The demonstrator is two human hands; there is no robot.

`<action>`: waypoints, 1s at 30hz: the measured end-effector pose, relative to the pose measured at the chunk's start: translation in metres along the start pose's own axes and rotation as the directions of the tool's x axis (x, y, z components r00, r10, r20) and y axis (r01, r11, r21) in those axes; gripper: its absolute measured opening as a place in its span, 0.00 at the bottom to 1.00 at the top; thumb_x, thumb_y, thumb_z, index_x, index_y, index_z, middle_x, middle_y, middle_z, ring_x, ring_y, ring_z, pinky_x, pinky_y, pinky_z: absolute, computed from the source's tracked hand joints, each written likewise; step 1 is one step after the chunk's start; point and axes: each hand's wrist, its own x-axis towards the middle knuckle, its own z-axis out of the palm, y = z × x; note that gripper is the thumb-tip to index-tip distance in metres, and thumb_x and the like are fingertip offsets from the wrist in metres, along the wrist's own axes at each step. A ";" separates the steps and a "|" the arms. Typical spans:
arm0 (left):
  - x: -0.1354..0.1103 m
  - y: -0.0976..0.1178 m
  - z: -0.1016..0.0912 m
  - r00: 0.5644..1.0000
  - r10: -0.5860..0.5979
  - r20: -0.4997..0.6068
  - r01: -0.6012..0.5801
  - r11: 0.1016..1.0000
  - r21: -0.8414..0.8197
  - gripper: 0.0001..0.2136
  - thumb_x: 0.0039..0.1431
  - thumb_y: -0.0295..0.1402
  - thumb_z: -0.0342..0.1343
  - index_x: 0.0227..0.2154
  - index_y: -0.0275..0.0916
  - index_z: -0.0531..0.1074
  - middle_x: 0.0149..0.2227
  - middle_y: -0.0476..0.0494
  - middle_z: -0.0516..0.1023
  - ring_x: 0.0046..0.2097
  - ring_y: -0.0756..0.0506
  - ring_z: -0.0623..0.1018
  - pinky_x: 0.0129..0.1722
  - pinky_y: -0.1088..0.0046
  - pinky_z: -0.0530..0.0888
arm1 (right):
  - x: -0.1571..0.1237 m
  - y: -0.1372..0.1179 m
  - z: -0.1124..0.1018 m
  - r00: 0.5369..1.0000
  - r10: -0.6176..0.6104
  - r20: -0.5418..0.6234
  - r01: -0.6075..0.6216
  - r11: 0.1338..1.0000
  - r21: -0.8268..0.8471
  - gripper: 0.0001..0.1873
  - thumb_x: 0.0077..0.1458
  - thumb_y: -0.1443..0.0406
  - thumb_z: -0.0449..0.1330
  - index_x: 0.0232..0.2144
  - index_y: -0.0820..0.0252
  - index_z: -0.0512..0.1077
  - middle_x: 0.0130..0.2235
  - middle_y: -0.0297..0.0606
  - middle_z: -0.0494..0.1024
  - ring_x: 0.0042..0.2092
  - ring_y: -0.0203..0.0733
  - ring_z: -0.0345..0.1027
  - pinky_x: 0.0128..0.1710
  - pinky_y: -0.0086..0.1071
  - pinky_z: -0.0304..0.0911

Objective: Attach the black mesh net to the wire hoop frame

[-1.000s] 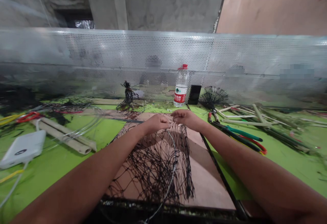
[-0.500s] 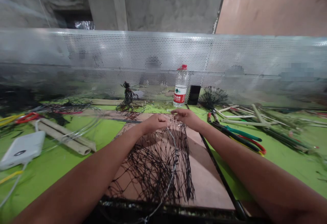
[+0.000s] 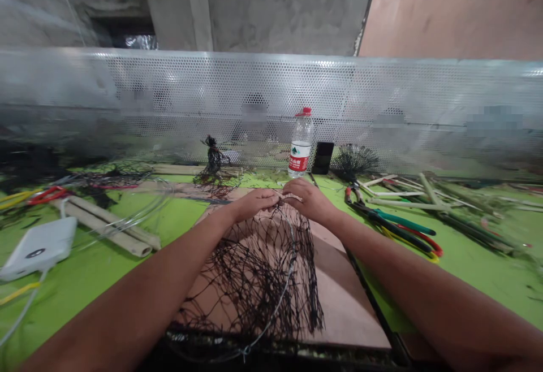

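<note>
A black net hangs over a thin wire hoop above a brown board. My left hand is closed in a pinch on the net's far edge. My right hand sits close beside it, its fingers curled on the same edge of net and wire. The two hands nearly touch at the fingertips.
A water bottle and a dark phone stand by the perforated metal screen. Pliers and green and red rods lie to the right. At left are bamboo sticks, a white power bank and red-handled scissors.
Both hands have drawn closer together at the net's far edge, the right hand shifting slightly toward me and turning over the net.
</note>
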 end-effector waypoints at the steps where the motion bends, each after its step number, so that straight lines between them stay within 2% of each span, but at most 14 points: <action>1: 0.000 0.002 -0.001 1.000 0.003 0.011 -0.003 1.000 -0.020 0.14 0.57 0.39 0.45 0.29 0.34 0.69 0.29 0.48 0.68 0.31 0.51 0.66 0.31 0.77 0.64 | 0.000 0.000 -0.001 1.000 0.000 0.004 0.000 1.000 -0.002 0.08 0.56 0.65 0.53 0.36 0.61 0.69 0.40 0.45 0.73 0.45 0.45 0.63 0.46 0.40 0.59; 4: -0.002 0.006 -0.004 0.998 0.008 0.060 -0.006 0.999 -0.033 0.09 0.53 0.31 0.48 0.33 0.34 0.71 0.34 0.46 0.72 0.35 0.49 0.69 0.37 0.76 0.66 | 0.001 0.000 -0.003 1.000 -0.017 0.021 0.018 1.000 -0.009 0.08 0.57 0.65 0.52 0.36 0.61 0.69 0.40 0.45 0.73 0.46 0.45 0.62 0.46 0.41 0.57; 6: -0.004 0.006 -0.004 0.996 0.008 0.088 -0.004 0.999 -0.044 0.10 0.49 0.29 0.51 0.35 0.34 0.72 0.36 0.45 0.73 0.38 0.49 0.70 0.40 0.75 0.66 | 0.002 -0.001 -0.005 0.998 -0.023 0.053 0.025 0.999 -0.030 0.08 0.57 0.65 0.52 0.35 0.62 0.69 0.38 0.45 0.73 0.43 0.44 0.63 0.44 0.39 0.57; 9: -0.005 0.002 -0.002 0.996 0.003 0.085 0.007 0.994 -0.110 0.14 0.48 0.30 0.55 0.39 0.33 0.70 0.38 0.43 0.74 0.40 0.48 0.71 0.42 0.73 0.67 | 0.002 -0.002 -0.009 0.992 -0.039 0.120 0.051 0.994 -0.096 0.10 0.58 0.63 0.52 0.33 0.63 0.70 0.32 0.43 0.73 0.37 0.42 0.62 0.40 0.36 0.56; 12: -0.005 -0.005 -0.001 0.999 -0.026 0.031 0.031 0.986 -0.165 0.16 0.49 0.34 0.56 0.41 0.33 0.68 0.37 0.43 0.74 0.37 0.49 0.72 0.38 0.73 0.68 | 0.003 -0.003 -0.012 0.979 -0.087 0.183 0.117 0.980 -0.163 0.12 0.58 0.63 0.51 0.29 0.62 0.70 0.29 0.40 0.71 0.34 0.40 0.60 0.39 0.35 0.54; 18: -0.003 -0.008 -0.004 1.000 0.021 0.014 -0.021 1.000 0.015 0.10 0.51 0.35 0.54 0.32 0.33 0.73 0.30 0.47 0.74 0.33 0.51 0.70 0.35 0.77 0.66 | 0.007 -0.012 -0.019 0.975 -0.079 0.208 0.140 0.945 -0.295 0.14 0.58 0.64 0.50 0.24 0.61 0.68 0.26 0.38 0.69 0.33 0.39 0.57 0.39 0.34 0.50; 21: -0.002 -0.007 -0.003 1.000 0.010 0.019 -0.011 0.998 0.054 0.11 0.52 0.36 0.53 0.32 0.33 0.74 0.28 0.48 0.73 0.31 0.52 0.69 0.33 0.78 0.65 | 0.009 -0.017 -0.024 0.971 -0.087 0.223 0.156 0.937 -0.314 0.13 0.57 0.66 0.50 0.23 0.60 0.67 0.25 0.37 0.69 0.33 0.39 0.57 0.38 0.34 0.49; 26: 0.001 -0.008 0.001 0.997 0.030 -0.066 -0.018 0.984 0.175 0.10 0.52 0.34 0.52 0.29 0.33 0.74 0.26 0.49 0.73 0.30 0.51 0.68 0.32 0.78 0.63 | 0.009 -0.019 -0.026 0.961 -0.111 0.255 0.195 0.922 -0.334 0.10 0.55 0.68 0.50 0.23 0.60 0.67 0.25 0.38 0.69 0.33 0.40 0.56 0.37 0.35 0.47; 30: 0.004 -0.005 0.001 0.995 0.022 -0.095 -0.005 0.984 0.179 0.10 0.52 0.34 0.52 0.32 0.34 0.75 0.28 0.49 0.74 0.31 0.51 0.69 0.33 0.78 0.64 | 0.009 -0.013 -0.026 0.973 -0.069 0.218 0.140 0.934 -0.330 0.13 0.56 0.67 0.49 0.22 0.60 0.67 0.25 0.37 0.68 0.32 0.39 0.56 0.36 0.34 0.47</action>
